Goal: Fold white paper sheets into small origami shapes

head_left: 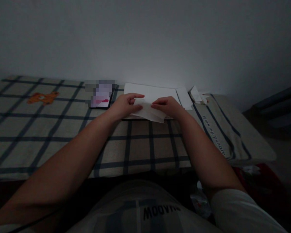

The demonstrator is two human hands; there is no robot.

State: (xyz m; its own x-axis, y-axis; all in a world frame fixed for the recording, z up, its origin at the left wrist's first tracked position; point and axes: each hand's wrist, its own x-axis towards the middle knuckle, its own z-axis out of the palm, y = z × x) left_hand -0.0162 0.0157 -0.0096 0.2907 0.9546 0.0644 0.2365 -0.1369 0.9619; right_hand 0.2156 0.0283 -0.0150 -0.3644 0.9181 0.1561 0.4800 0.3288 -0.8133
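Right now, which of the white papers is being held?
The creased sheet nearest the person, pinched between the left hand and the right hand. The large sheet, the smaller sheet and the scraps lie behind it, in no hand.

Pixelated phone (100, 97) screen, folded paper (149, 113) partly hidden under left hand (122, 106) and right hand (168, 106), bed (38, 129) cut by left edge

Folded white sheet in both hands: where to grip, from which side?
Probably the near edge of the folded sheet, pinched from the person's side. That edge looks free, its corner reaching past the paper stack over the checked cover, while the left hand and right hand hold the far part down.
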